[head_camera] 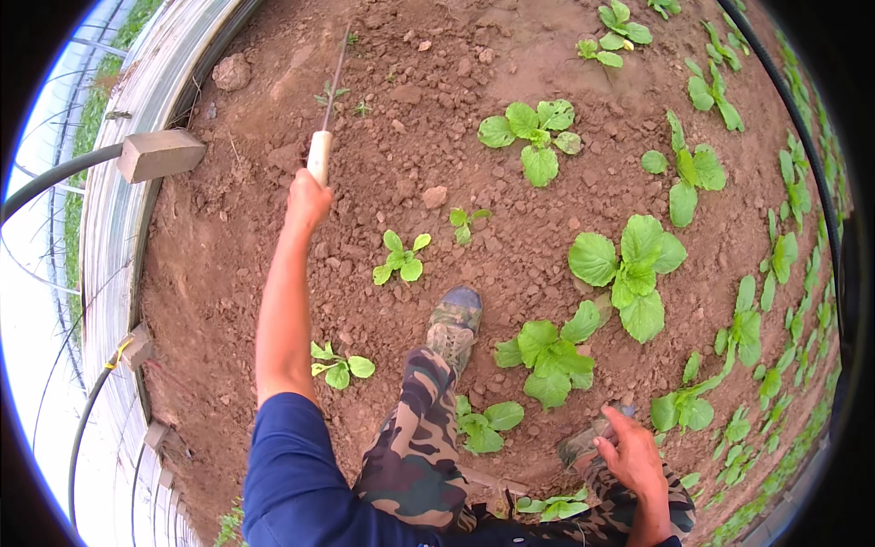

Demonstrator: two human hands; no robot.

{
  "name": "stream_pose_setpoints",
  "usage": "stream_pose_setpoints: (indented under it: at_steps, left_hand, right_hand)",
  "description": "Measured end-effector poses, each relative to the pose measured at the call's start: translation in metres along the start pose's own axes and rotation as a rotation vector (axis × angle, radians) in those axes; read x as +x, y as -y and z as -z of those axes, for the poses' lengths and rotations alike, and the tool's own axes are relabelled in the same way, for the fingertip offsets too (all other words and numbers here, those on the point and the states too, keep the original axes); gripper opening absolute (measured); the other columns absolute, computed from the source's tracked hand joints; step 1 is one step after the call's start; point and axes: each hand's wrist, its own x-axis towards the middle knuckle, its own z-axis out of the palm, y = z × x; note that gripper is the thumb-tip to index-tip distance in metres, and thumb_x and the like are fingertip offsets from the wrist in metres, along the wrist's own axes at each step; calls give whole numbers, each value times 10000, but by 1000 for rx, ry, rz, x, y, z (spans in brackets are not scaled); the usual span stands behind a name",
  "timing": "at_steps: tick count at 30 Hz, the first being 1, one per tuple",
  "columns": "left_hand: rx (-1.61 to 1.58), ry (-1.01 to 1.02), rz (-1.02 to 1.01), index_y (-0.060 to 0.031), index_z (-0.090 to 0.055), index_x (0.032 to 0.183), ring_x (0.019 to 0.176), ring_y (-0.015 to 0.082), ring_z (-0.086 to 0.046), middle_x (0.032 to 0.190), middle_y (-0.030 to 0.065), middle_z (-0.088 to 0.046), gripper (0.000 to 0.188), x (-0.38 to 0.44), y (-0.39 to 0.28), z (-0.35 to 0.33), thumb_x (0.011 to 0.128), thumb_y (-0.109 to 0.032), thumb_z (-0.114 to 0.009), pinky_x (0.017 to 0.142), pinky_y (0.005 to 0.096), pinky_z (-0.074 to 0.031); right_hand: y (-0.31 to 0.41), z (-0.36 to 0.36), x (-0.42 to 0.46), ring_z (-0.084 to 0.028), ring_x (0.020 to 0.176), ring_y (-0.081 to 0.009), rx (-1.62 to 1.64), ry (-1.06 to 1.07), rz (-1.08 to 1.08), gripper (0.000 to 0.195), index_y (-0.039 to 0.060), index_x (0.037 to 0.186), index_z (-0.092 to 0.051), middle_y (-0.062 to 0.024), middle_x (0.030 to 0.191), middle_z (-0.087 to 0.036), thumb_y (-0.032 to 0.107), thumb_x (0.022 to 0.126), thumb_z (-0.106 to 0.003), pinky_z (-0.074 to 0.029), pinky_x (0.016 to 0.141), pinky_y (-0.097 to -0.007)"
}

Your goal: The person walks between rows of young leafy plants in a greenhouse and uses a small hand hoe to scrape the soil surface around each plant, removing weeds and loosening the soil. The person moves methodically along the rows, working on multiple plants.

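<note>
My left hand is closed around the pale handle of a hand tool. Its thin metal shaft reaches away over the brown soil, past a small weed. The tool's far end is too thin to make out clearly. Nothing shows in my right hand, which hovers by my right leg with thumb and index finger apart. Close to that hand grows a leafy green seedling. Between my arms stand further young plants, among them a small seedling and a larger leafy one.
Along the left runs a plastic-covered greenhouse edge, with bricks and bent poles against it. A black hose or cable curves down the right side. My left shoe is on the soil among rows of plants.
</note>
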Motion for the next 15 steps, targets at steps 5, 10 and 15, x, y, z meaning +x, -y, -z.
stream_pose_setpoints:
  at_steps: [5,10,15]
  left_hand:
    - [4,-44,16,77,-488,1044,875,394,-666,945,283,-644,382,-76,5,-22,776,-120,-676,761,448,-530]
    - [-422,-47,124,51,-518,1027,864,402,-648,919,270,-640,364,-106,24,-35,765,-136,-689,776,472,-507]
    - [-310,-364,-15,52,-499,1027,664,258,-634,782,177,-625,326,-74,33,-25,780,-98,-651,583,391,-528]
  right_hand:
    - [-1,-2,-2,-631,804,-365,-4,-19,27,501,17,1239,-552,-185,887,-644,154,787,-719,-503,718,-419]
    - [0,-3,1,-629,797,-366,-14,-7,18,501,14,1237,-553,-184,881,-643,159,787,-718,-500,715,-422]
    - [4,-7,5,-628,795,-370,-43,-5,32,485,15,1227,-558,-185,874,-643,158,790,-713,-497,711,-426]
